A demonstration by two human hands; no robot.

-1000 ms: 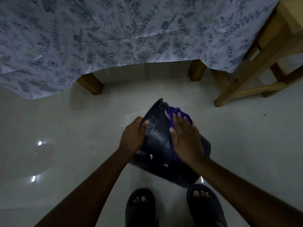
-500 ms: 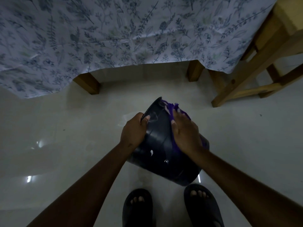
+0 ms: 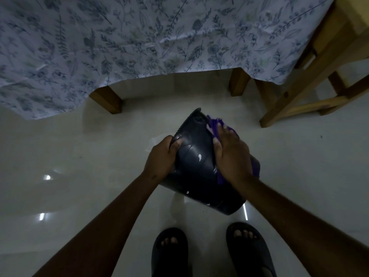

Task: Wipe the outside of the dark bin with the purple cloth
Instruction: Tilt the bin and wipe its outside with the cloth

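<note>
Mid-wipe at frame centre: the left hand grips the tilted dark plastic bin by its rim, the right hand presses the crumpled purple cloth flat to its side, white specks remaining.

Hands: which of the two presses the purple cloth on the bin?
The right hand, flat on the cloth; the left hand only grips the bin rim.

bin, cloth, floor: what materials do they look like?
Dark bin: likely moulded plastic, smooth and semi-glossy, with soft highlights and pale specks.
Purple cloth: probably microfibre or chenille; a fuzzy, tufted edge shows past the right hand.
Floor: looks like polished tile or stone, mirroring lights; no joints are visible.
</note>
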